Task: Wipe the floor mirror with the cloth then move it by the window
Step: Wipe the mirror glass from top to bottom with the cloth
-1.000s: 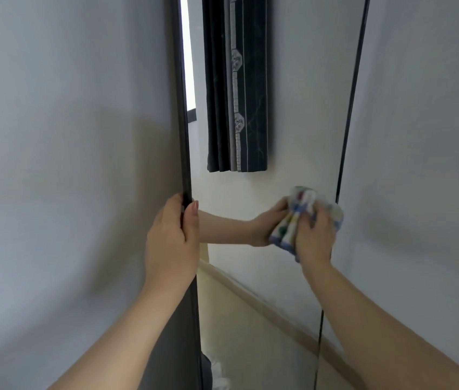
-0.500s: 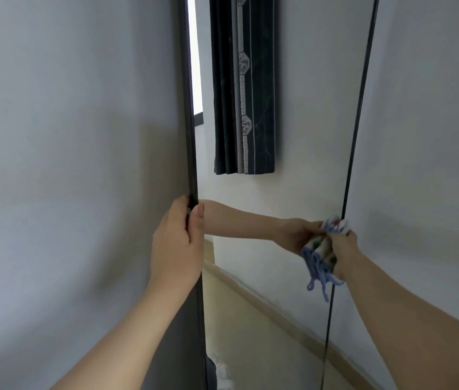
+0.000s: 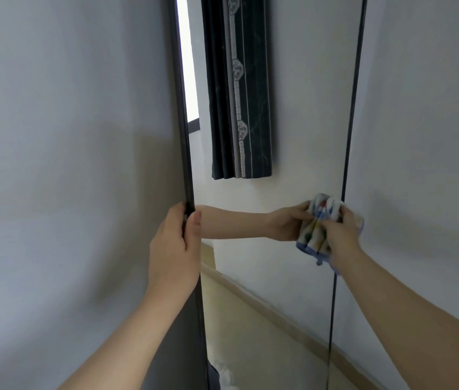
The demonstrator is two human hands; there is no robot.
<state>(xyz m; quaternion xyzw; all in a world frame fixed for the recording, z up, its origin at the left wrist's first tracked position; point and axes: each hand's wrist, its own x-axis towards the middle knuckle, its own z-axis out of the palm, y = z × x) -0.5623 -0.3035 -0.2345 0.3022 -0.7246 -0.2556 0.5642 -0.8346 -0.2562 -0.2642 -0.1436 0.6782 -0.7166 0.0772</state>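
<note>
The tall floor mirror [image 3: 293, 122] with a thin black frame stands upright right in front of me, against a pale wall. My left hand [image 3: 173, 246] grips its left frame edge, thumb on the glass side. My right hand [image 3: 340, 235] holds a bunched white cloth [image 3: 317, 235] with coloured spots and a blue hem, pressed on the glass near the right frame edge. The glass reflects that arm and the cloth.
The mirror reflects a dark curtain [image 3: 239, 88], a bright window strip [image 3: 187, 66] and a beige floor with a skirting board [image 3: 273, 311]. Bare pale wall [image 3: 68, 136] lies left and right of the mirror.
My right hand swept the cloth rightward to the right frame edge, dipped low, then came back up slightly. My left hand kept its grip on the left edge.
</note>
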